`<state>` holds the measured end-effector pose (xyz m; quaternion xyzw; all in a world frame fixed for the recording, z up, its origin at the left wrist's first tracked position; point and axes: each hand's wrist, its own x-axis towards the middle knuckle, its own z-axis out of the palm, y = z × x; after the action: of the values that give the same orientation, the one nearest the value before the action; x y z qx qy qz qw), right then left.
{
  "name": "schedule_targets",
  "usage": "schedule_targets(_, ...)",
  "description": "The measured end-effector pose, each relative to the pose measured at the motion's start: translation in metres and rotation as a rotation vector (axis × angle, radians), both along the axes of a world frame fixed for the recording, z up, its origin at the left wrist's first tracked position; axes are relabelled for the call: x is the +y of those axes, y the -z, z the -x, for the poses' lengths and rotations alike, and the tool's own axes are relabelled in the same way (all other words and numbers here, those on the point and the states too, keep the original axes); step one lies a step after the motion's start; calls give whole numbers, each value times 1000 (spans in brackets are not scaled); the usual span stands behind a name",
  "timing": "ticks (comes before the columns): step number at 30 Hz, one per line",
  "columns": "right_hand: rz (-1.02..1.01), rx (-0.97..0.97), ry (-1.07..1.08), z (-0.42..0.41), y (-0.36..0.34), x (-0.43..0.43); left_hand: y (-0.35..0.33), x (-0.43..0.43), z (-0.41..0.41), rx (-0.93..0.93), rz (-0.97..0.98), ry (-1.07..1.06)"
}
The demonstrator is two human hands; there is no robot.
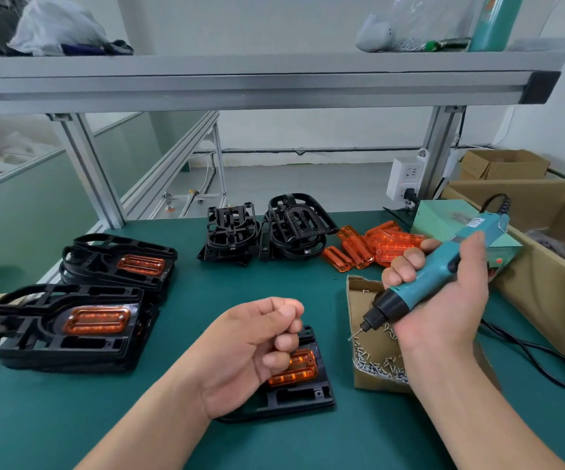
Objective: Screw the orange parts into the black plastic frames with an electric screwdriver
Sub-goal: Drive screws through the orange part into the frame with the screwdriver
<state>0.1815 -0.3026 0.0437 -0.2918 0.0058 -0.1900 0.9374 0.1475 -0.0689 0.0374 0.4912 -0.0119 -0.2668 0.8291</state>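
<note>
Orange part sits in a black frame lying flat on the green bench mat, front-centre, partly hidden under the L hand. L hand hovers over it, fingers curled into a loose fist, thumb tip against the index; can't tell if anything tiny is pinched there.

R hand is wrapped round a teal electric screwdriver, tilted w/ its black nose down-left. The bit is over a small cardboard box of loose screws, just right of the frame. The screwdriver's black cord trails off to the right across the mat.

Left side: 2 stacks of black frames w/ orange parts fitted, near stack and far stack, just beside each other. Back centre: pile of bare black frames. Right of those, a heap of loose orange parts. Big open carton runs along the right edge.
</note>
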Motion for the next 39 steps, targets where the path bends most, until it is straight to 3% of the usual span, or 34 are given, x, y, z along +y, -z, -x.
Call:
schedule_targets(8,13,-39,-38,11,-7,9,1,-17,17,-88,-176,45)
schedule_targets(16,-5,-81,-57,16,-11,13,5,-24,24,-47,-140,115)
schedule_targets(39,18,-108,-61,19,-11,16,2,-25,25,25,-74,55)
